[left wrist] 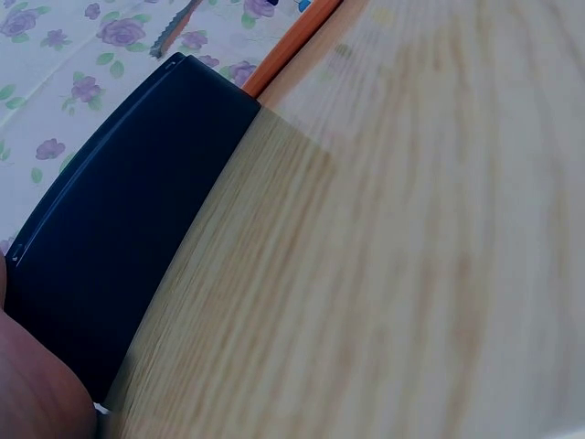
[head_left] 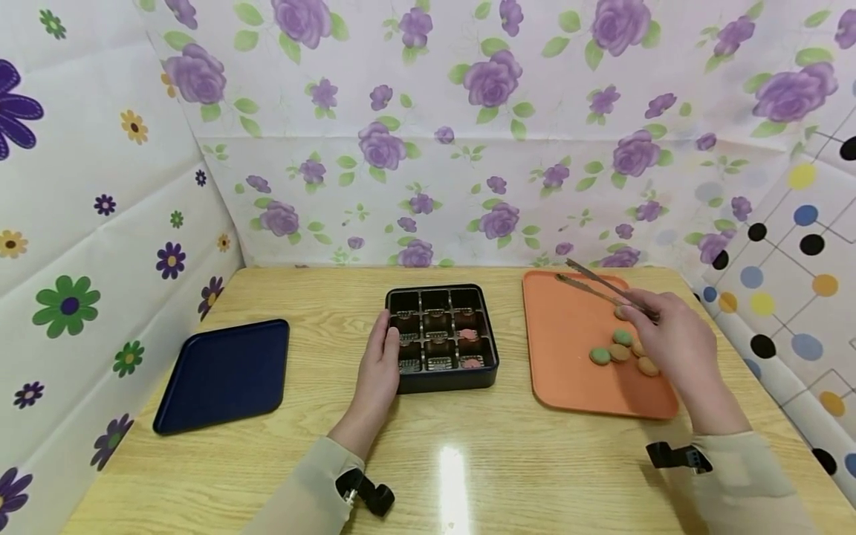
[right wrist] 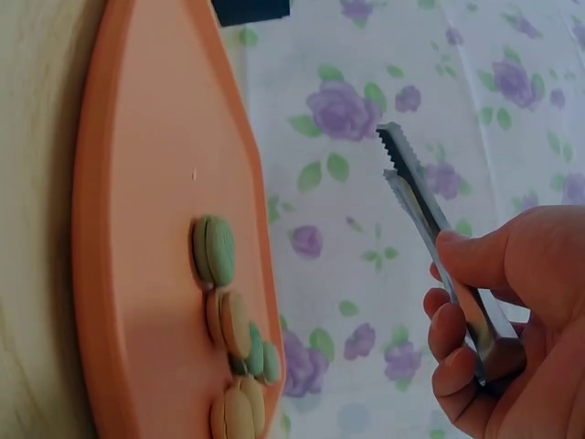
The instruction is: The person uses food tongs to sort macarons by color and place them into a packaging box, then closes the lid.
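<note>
My left hand (head_left: 379, 364) rests against the left side of a black divided box (head_left: 444, 381), fingers along its wall and thumb by the rim. Pink pieces (head_left: 472, 363) sit in two compartments of the box's right column, toward the near side. In my right hand (head_left: 675, 349) I hold metal tongs (right wrist: 425, 201), raised above the orange tray (head_left: 568, 383). Their toothed tips stand slightly apart with nothing between them. Below lie green macarons (right wrist: 215, 251) and tan macarons (head_left: 619, 353), some partly hidden by the hand in the head view.
A dark blue tray (head_left: 227, 379) lies on the left of the wooden table (head_left: 334, 297). Flowered cloth (head_left: 435, 96) hangs along the back, with patterned sheets on both sides. A black camera mount sits on each sleeve.
</note>
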A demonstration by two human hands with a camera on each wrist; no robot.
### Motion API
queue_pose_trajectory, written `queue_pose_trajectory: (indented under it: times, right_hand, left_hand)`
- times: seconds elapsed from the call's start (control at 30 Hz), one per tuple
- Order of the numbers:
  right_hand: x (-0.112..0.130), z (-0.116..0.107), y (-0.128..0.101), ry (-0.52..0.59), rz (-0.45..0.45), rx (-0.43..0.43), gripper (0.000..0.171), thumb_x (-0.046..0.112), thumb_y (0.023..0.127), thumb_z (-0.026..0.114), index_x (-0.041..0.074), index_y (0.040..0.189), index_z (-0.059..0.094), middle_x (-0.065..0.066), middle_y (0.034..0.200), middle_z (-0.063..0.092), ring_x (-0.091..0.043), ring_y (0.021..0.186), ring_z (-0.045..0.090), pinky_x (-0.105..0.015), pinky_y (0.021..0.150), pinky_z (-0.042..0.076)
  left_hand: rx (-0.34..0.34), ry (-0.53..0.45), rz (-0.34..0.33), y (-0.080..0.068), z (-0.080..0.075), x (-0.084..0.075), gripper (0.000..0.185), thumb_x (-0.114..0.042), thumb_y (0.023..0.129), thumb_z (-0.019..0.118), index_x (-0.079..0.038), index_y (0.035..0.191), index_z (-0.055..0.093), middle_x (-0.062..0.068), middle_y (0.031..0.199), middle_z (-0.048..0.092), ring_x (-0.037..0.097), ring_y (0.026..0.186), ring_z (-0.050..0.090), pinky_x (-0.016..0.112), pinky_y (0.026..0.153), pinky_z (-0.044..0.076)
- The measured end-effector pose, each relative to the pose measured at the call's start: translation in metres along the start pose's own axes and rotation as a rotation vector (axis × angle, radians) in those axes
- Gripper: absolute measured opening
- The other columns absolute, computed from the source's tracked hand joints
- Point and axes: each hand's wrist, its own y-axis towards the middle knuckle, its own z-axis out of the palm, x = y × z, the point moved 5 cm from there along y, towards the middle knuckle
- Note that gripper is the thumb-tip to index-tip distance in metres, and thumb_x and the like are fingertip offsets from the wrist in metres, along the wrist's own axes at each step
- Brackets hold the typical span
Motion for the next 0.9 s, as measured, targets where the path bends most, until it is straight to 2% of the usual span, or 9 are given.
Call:
queue_pose_trajectory:
  times: [0.3, 0.67, 0.9]
  right_hand:
    - [-0.036, -0.005, 0.003, 0.008, 0.070, -0.014, 0.056, 0.041, 0.118, 0.055, 0.002, 0.158, 0.060, -0.034, 0.137, 0.066, -0.056, 0.116, 0.065, -0.065, 0.074, 0.053]
    - [-0.066, -0.014, 0.004, -0.062, 0.164, 0.010, 0.059, 0.046, 0.117, 0.054, 0.002, 0.156, 0.060, -0.036, 0.136, 0.067, -0.055, 0.114, 0.067, -0.049, 0.060, 0.050]
    - [-0.072, -0.012, 0.003, -0.098, 0.233, 0.047, 0.063, 0.052, 0.116, 0.051, 0.004, 0.156, 0.060, -0.033, 0.134, 0.068, -0.053, 0.108, 0.067, -0.052, 0.057, 0.049]
  left_hand:
    - [0.000, 0.010, -0.002, 0.000, 0.000, 0.000, 0.061, -0.044, 0.123, 0.036, -0.028, 0.179, 0.020, -0.003, 0.184, 0.014, 0.029, 0.169, 0.014, 0.060, 0.134, 0.017]
    - [0.006, 0.005, 0.002, 0.002, 0.005, 0.000, 0.061, -0.045, 0.123, 0.036, -0.028, 0.179, 0.020, -0.003, 0.184, 0.015, 0.029, 0.169, 0.015, 0.059, 0.134, 0.018]
    - [-0.008, 0.003, -0.009, 0.000, 0.002, 0.000, 0.061, -0.046, 0.122, 0.036, -0.028, 0.179, 0.020, -0.003, 0.184, 0.016, 0.029, 0.168, 0.018, 0.059, 0.134, 0.018]
